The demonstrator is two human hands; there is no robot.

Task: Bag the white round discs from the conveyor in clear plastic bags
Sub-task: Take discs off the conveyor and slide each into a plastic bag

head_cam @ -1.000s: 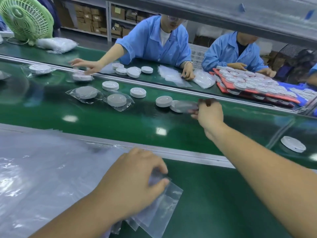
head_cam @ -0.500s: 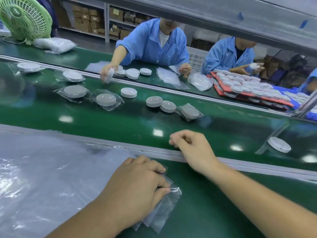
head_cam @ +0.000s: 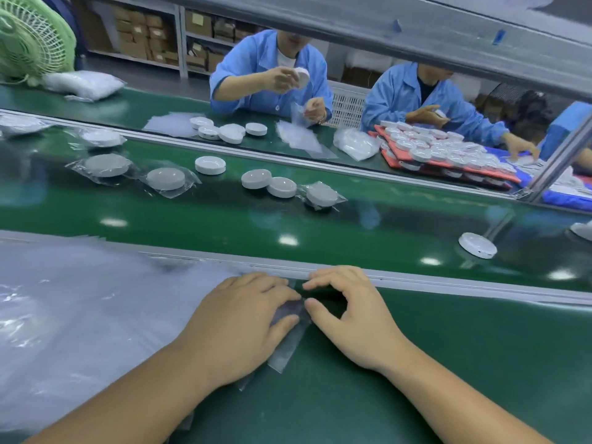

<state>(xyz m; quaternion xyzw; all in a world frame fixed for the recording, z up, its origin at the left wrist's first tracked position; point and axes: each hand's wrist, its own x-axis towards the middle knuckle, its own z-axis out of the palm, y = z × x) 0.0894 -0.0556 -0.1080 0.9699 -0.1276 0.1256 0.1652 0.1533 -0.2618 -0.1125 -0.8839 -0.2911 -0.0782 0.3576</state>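
Left grip lies flat on a clear plastic bag, fingers nearly straight, pressing it onto the green worktop. The bag shows between its index finger and thumb and again below the palm; the rest is hidden under the hand.

Right grip is just beside it with fingers curled and thumb tip at the bag's edge. Probably touching, but can't tell if it pinches.

The discs lie beyond both grips, past the metal rail, on the conveyor belt. Straight ahead are two bare discs touching each other, with a bagged disc just right of them. Another bare disc and more bagged ones sit further left. A lone disc lies well right of the right grip, near the rail.

Left of the left grip is a glossy pile of plastic bags, its layers too blurred to separate.

Across the belt are two workers in blue coats, loose discs and a red tray stacked with discs. A green fan at far left is cut off by the frame.
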